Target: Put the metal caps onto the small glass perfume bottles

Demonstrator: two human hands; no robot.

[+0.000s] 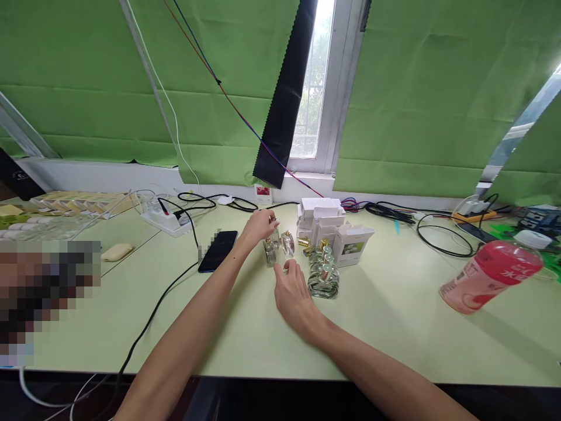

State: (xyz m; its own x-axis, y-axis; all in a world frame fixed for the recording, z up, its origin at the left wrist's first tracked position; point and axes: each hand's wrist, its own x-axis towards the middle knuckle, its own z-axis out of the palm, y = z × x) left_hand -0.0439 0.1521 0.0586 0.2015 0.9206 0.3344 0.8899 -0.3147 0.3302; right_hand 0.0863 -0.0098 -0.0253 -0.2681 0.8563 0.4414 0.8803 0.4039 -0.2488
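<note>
My left hand (259, 228) is closed at the top of a small clear glass perfume bottle (275, 235), among a little group of similar bottles. Just in front of it stands another glass bottle (269, 252), and to the right is a rounded clear bottle (287, 243) with a gold-coloured neck. My right hand (297, 295) rests low over the table on the near side of these bottles. Its fingers are partly curled and apart, with nothing visible between them. Right of that hand, several flat glass bottles (323, 285) with shiny caps stand in a row.
White cartons (322, 213) and an opened carton (352, 245) stand behind the bottle row. A phone (218, 251) lies left, near a black cable (153, 310) and a power strip (166, 221). A pink drink bottle (491, 272) is at right. A blurred patch covers the left edge.
</note>
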